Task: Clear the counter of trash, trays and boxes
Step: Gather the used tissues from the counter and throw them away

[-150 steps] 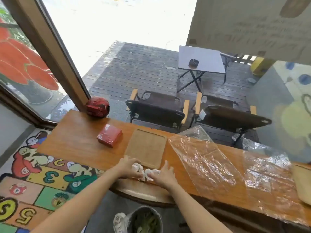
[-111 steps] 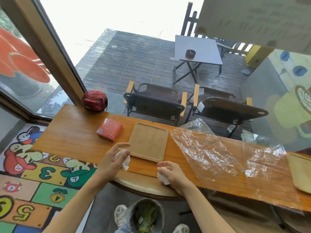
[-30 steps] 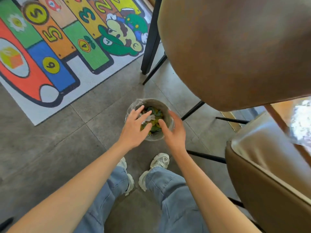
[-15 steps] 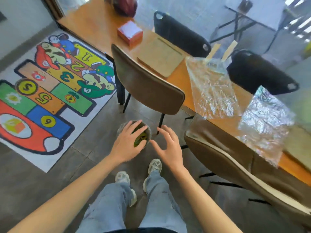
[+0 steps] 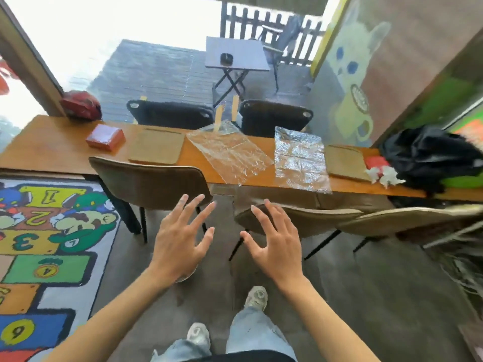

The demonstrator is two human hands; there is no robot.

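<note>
Left hand: fingers spread wide, empty, raised above the floor.
Right hand: fingers spread, empty.
Long orange wooden counter: holds red box, flat brown tray, clear plastic sheets, crumpled white tissues.

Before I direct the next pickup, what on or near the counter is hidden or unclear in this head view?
- Bin: almost all hidden under the left hand; contents unseen.
- Right tray: far corner covered by the red item and tissues.
- Under the black bag: counter end hidden.
- Red box: label blurred.
- Right edge: blurred.
</note>
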